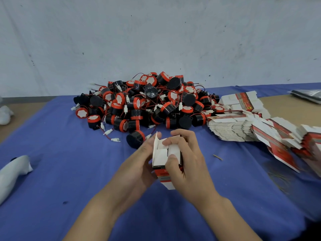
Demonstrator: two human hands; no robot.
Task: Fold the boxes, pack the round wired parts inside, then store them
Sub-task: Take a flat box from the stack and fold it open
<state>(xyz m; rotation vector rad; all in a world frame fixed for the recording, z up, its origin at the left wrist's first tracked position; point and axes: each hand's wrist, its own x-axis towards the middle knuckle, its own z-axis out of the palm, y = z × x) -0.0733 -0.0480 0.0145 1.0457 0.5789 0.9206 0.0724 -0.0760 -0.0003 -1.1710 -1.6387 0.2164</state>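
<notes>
Where left grip [139,164] and right grip [188,164] meet, the box [159,157] sits pinched.

No lettering can be read: the print on the red bands of the near box [160,158] and the far-right flat cartons [243,101] is blurred.

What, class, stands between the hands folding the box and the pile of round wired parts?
Nothing visible does. The left hand and right hand grip the box just short of the pile. Only bare blue cloth lies between, and the nearest black part sits just beyond the left hand.
</notes>
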